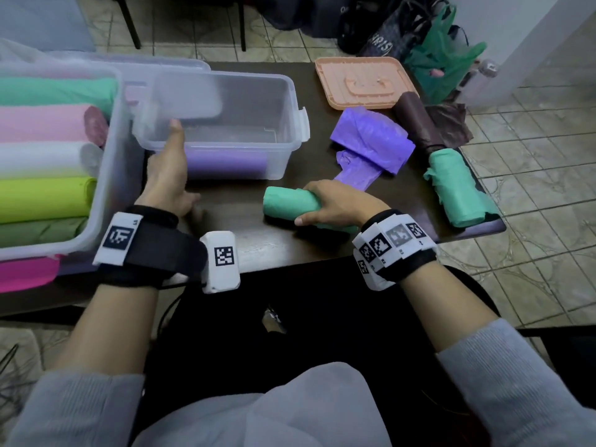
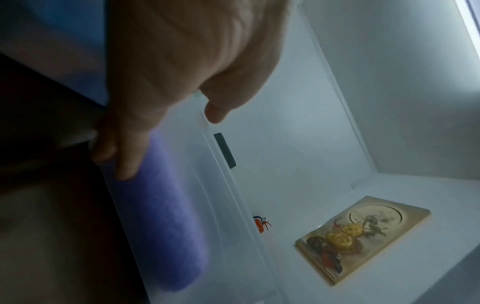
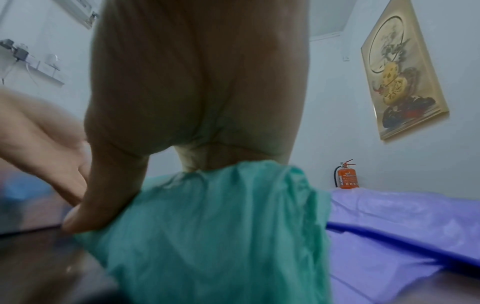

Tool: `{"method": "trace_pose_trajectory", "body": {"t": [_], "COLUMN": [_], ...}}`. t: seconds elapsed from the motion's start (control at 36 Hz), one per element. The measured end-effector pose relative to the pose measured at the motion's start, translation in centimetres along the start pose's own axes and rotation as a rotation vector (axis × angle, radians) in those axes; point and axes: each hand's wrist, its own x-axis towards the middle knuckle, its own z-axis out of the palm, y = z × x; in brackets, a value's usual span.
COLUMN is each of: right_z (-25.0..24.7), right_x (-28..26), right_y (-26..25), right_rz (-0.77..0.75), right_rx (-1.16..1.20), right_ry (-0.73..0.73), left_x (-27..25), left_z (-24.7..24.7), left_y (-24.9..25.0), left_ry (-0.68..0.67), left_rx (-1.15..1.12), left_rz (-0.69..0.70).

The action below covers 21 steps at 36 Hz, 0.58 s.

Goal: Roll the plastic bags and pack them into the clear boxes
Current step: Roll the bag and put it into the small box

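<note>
Gripping the green roll (image 1: 292, 204) on the table (image 1: 264, 243), the right hand (image 1: 335, 204) wraps around it. Left hand (image 1: 167, 175) holds the clear box (image 1: 258, 88) by its near wall; purple roll (image 1: 225, 162) inside.

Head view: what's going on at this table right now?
A person is packing rolled plastic bags. The right hand grips a green roll lying on the dark table. The left hand holds the near wall of a clear box, which has one purple roll inside. A bigger box on the left is already filled with coloured rolls. Loose purple bags wait nearby.
</note>
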Motion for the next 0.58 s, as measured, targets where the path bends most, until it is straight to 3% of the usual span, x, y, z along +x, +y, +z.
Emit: {"method": "trace_pose_trajectory", "body": {"t": [0.25, 0.42, 0.58], "right_z": [-4.5, -8.0, -7.9], "right_x": [-0.8, 0.2, 4.3], "right_y": [-2.4, -5.8, -8.8], "right_rz": [-0.086, -0.170, -0.178], "right_rx": [0.124, 0.084, -0.083], "right_ry": [-0.007, 0.166, 0.255], "left_x": [0.1, -1.1, -2.0], "left_z": [-0.2, -1.6, -2.2], "left_y": [-0.3, -2.4, -3.8], "left_ry": [-0.022, -0.072, -0.086], "left_rx": [-0.243, -0.414, -0.494], "left_rz": [0.088, 0.044, 0.057]}}
